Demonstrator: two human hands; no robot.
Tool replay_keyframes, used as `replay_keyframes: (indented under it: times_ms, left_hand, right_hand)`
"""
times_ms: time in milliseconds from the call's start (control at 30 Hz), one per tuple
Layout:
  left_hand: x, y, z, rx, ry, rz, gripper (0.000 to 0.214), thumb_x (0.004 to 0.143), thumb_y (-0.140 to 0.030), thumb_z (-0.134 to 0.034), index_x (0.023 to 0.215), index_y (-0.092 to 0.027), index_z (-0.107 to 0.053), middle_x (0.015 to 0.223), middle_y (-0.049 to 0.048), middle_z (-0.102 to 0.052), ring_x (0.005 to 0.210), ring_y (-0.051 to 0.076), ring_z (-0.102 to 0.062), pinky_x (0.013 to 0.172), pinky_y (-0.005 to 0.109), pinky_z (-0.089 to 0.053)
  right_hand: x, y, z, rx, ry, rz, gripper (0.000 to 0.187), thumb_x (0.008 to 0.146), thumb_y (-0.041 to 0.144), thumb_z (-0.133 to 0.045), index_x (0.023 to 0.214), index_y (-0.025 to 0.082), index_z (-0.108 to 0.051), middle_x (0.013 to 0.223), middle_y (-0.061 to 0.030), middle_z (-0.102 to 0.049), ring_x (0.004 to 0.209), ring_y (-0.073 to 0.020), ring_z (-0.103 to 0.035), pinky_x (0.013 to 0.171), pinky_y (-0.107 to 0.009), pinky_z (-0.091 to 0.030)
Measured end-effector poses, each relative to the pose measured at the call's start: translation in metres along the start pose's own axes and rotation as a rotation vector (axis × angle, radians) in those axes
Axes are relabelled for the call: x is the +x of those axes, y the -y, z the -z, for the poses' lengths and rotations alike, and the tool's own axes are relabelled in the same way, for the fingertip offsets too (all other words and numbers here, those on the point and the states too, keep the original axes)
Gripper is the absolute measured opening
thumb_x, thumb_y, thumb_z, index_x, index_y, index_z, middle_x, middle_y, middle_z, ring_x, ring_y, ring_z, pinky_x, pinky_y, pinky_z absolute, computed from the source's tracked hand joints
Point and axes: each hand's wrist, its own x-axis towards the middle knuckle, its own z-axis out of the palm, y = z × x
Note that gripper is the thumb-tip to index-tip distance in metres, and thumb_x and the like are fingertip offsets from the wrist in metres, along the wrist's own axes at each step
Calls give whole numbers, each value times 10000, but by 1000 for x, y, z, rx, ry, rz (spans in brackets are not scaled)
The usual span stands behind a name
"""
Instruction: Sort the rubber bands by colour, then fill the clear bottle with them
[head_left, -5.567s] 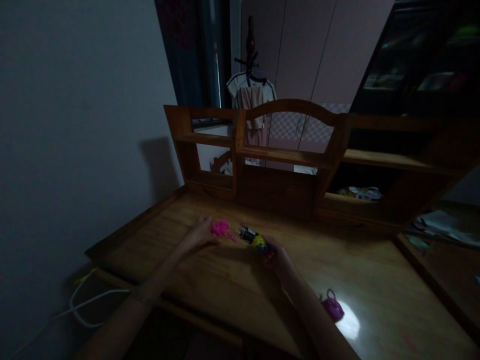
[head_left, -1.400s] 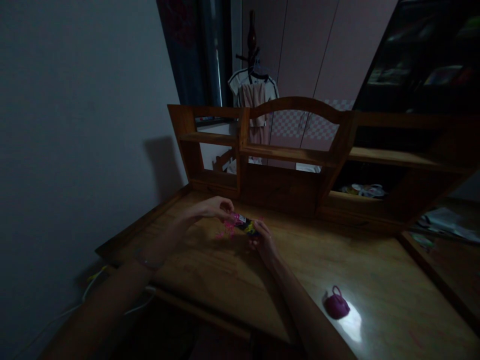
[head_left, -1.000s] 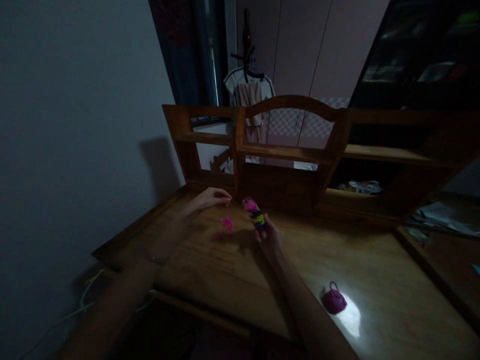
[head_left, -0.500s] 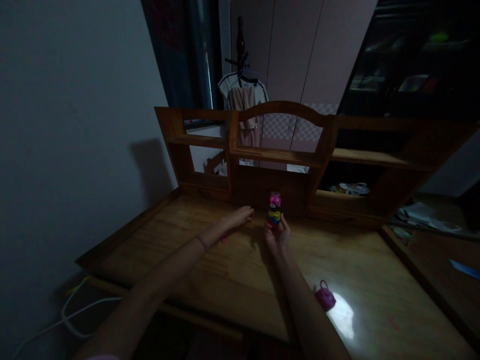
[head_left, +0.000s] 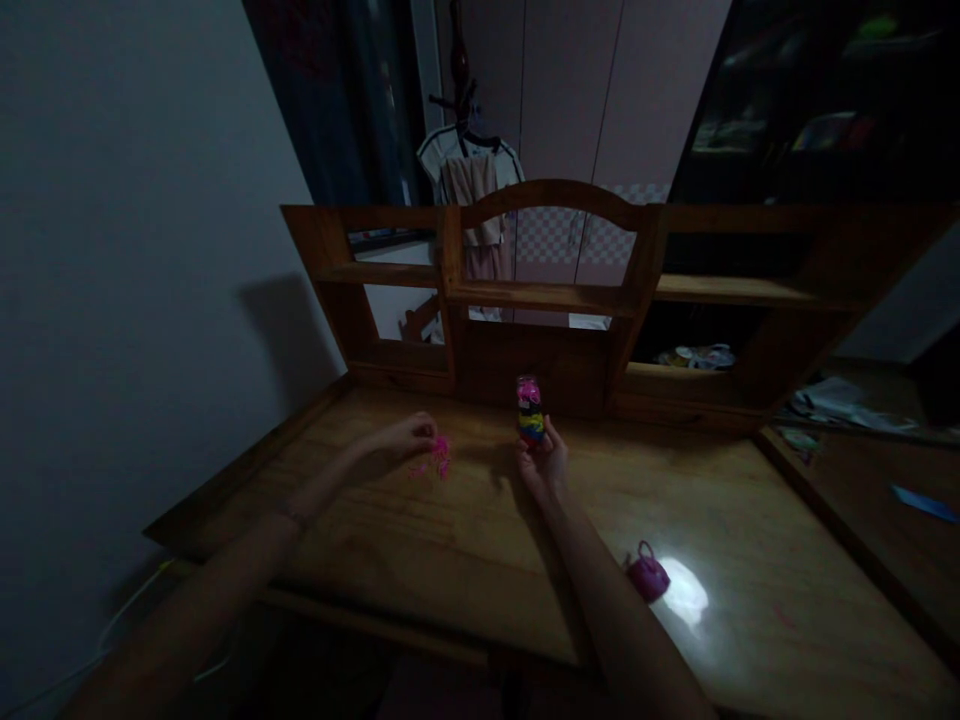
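Note:
In the head view my right hand (head_left: 546,465) holds up a small clear container (head_left: 529,412) above the wooden tabletop. Layers of pink, black, yellow, blue and red small pieces, which look like rubber bands, show through its wall. To the left, my left hand (head_left: 412,434) is pinched at a loose cluster of small pink bands (head_left: 442,452), its fingertips on the near edge. How many bands it grips is too small to make out. A purple rounded piece with a loop handle (head_left: 649,578) lies beside my right forearm.
A wooden shelf unit (head_left: 540,295) stands along the back of the tabletop (head_left: 450,540). On the left is a wall (head_left: 150,250). A bright reflection lies near the purple piece. Papers (head_left: 847,405) and a blue strip (head_left: 924,502) lie at the right.
My left hand has moved left and back to the pink bands, which its forearm mostly covered before. My right hand keeps holding the container. The view has shifted slightly.

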Motion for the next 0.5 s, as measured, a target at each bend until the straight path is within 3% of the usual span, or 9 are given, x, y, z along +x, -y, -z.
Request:
replay_keyframes:
  times_ms: [133,233,333,400,500]
  left_hand:
    - [-2,4,-7,-46,88,6,327,746,-421,-666,885,-131,-605,829,48,-615,715,143,-556,651,254,-434]
    - [1,5,-8,10,35,25,424,767,-483,-636,1009,-138,-590,900,63,-614,783,159,-565,698,272,-441]
    - [5,5,-12,131,-23,40,625,648,-492,-739,1147,-163,-557,1054,81,-572,917,189,-552,793,295,-439]
    - [6,6,-18,192,0,42,732,545,-470,-807,1170,-176,-562,1125,89,-540,988,212,-535,837,302,-428]
    - [6,5,-25,262,32,48,666,521,-432,-817,1101,-177,-611,1089,77,-557,992,228,-524,831,305,-416]
  right_hand:
    - [-1,1,0,-5,-15,1,241,863,422,-580,867,181,-595,745,-13,-642,501,-76,-541,398,-157,-429]
    - [-1,1,0,-7,-16,6,236,850,414,-600,876,179,-591,751,-10,-639,504,-73,-539,405,-155,-432]
    - [-1,0,0,-16,-20,2,239,841,413,-610,871,177,-586,725,-5,-627,490,-72,-531,393,-151,-420]
    - [-1,-1,-1,-23,-26,-2,246,843,419,-607,871,176,-584,717,-7,-625,484,-74,-529,392,-152,-422]
    - [-1,-1,-1,-30,-38,-2,254,850,430,-595,875,177,-583,738,-17,-637,486,-78,-532,387,-155,-426]
